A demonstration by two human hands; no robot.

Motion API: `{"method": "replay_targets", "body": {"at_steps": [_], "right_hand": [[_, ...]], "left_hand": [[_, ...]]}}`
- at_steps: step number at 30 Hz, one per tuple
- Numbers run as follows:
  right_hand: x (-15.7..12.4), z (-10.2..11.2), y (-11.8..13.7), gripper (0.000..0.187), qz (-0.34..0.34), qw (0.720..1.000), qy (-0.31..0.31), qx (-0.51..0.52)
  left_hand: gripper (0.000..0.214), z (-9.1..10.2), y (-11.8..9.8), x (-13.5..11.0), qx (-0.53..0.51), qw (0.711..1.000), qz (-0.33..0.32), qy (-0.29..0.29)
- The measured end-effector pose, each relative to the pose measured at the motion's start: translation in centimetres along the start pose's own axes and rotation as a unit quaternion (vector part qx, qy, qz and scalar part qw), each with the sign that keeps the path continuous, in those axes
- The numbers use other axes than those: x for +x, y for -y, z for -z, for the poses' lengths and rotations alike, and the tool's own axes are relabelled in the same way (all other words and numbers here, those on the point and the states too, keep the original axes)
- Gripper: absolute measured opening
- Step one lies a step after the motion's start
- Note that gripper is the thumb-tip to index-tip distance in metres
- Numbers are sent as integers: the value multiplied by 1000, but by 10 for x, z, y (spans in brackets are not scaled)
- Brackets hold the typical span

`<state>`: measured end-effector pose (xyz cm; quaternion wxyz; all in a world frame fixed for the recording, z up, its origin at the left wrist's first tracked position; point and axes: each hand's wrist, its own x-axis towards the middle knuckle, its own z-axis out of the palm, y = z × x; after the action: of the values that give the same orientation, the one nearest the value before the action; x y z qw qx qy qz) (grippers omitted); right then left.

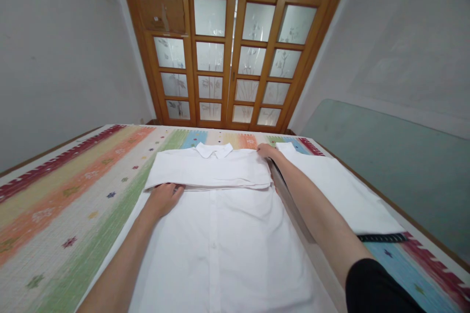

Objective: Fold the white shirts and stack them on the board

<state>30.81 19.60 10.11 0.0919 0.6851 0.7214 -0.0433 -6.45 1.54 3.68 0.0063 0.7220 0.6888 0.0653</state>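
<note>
A white button-up shirt [220, 244] lies front side up, its collar [214, 150] pointing away from me. Both sleeves [209, 171] are laid flat across the chest, one over the other. At the left end of this sleeve layer, my left hand [167, 199] grips the lower edge, with its fingertips tucked under the cloth. My right hand [266, 151] is closed on the shirt's right shoulder edge, thumb and fingers pinching the fabric. Some fingertips of each hand are hidden by the cloth.
A second white garment [330, 190], folded, lies to the right with a dark patterned strip [384, 238] at its near edge. Beneath is a striped, star-patterned bedspread [99, 225]. A pale green headboard-like panel [389, 156] stands right; wooden glass-paned doors [235, 58] are beyond.
</note>
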Motion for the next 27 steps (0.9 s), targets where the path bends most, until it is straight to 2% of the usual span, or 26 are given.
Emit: {"method": "replay_targets", "body": {"at_steps": [7, 14, 18, 27], "right_hand": [[9, -17, -2, 45, -25, 1000, -16, -2], [10, -13, -7, 33, 3, 999, -32, 15], [5, -15, -9, 34, 2, 998, -53, 14], [-9, -37, 9, 41, -28, 993, -115, -19]], "left_hand": [[49, -1, 1, 0, -4, 1000, -2, -9], [53, -2, 2, 1, 0, 1000, -4, -7], [53, -5, 3, 3, -5, 1000, -7, -11], [55, 0, 1, 1, 8, 1000, 23, -4]]}}
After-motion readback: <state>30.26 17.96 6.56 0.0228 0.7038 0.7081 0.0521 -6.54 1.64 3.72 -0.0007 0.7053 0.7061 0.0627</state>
